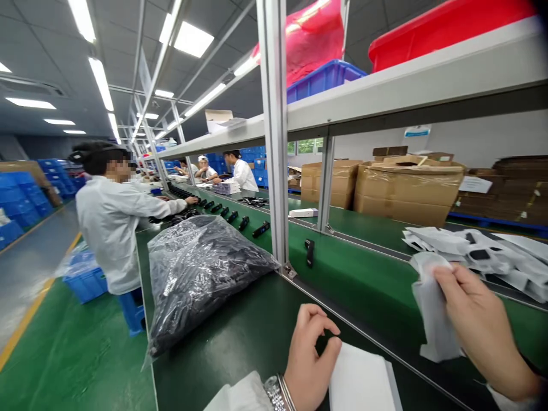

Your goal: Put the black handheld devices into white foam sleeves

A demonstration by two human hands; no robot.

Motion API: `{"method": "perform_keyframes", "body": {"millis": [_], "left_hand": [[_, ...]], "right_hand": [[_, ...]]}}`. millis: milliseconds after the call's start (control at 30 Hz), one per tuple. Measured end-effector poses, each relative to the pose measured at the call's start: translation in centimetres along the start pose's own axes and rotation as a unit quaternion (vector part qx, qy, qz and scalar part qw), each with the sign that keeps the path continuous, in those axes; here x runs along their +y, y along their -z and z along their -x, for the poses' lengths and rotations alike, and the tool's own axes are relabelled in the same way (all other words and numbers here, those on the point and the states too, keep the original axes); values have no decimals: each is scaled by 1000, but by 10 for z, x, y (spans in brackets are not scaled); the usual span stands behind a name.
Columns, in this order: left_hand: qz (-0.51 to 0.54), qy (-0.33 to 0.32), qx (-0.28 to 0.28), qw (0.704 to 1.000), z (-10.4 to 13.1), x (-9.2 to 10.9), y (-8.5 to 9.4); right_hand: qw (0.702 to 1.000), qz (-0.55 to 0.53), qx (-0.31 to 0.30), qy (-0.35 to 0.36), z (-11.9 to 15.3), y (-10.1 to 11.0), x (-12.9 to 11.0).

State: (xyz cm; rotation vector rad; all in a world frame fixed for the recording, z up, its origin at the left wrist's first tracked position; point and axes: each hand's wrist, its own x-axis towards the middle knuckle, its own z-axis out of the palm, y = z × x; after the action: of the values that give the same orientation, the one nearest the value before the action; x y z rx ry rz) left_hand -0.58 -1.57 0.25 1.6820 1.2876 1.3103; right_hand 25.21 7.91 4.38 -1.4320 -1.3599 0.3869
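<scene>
My right hand (483, 325) pinches a thin, translucent white pouch (434, 319) between thumb and fingers, and it hangs down over the green conveyor belt (363, 279). My left hand (312, 354), with a metal watch and a bangle on the wrist, is curled with thumb and index fingertips close together; nothing shows between them. It touches or hovers at the edge of a stack of flat white sheets or pouches (363, 379) on the dark green bench (240, 337). Beyond, a black handheld device (309, 253) lies on the belt.
A large clear bag of black items (201, 279) lies left on the bench, beside a metal post (274, 142). Loose white pouches (509, 262) are heaped at right. A co-worker (111, 217) reaches toward a row of black devices (232, 217). A shelf (411, 74) crosses overhead.
</scene>
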Motion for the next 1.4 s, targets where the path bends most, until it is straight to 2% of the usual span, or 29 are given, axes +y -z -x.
{"method": "perform_keyframes", "body": {"millis": [67, 133, 200, 300, 400, 567, 867, 1100, 1267, 1400], "left_hand": [[-4, 18, -10, 1000, 1, -1, -1], [-13, 37, -16, 999, 0, -3, -2], [-22, 50, -23, 998, -2, -5, -2], [-32, 62, -31, 997, -3, -4, -2], [-30, 80, -34, 996, -3, 1, 0], [-31, 99, -41, 994, -3, 4, 0], [-49, 74, -44, 995, -4, -7, -2], [-49, 65, -55, 995, -3, -11, -4], [-45, 50, -45, 997, -2, -16, -7], [-39, 39, -65, 996, -3, -19, -6]], "right_hand": [[996, 81, 25, 34, -8, -4, 17], [993, 92, 7, 79, -7, -18, 32], [991, 72, -47, 103, 2, -39, 45], [985, 21, -150, 80, 22, -67, 60], [972, -19, -226, 55, 40, -81, 66], [964, -60, -257, 21, 53, -81, 62], [956, -76, -279, -50, 54, -81, 59], [939, -84, -328, -67, 56, -82, 63], [927, -120, -345, -90, 58, -80, 54], [928, -113, -345, -83, 59, -78, 47]]}}
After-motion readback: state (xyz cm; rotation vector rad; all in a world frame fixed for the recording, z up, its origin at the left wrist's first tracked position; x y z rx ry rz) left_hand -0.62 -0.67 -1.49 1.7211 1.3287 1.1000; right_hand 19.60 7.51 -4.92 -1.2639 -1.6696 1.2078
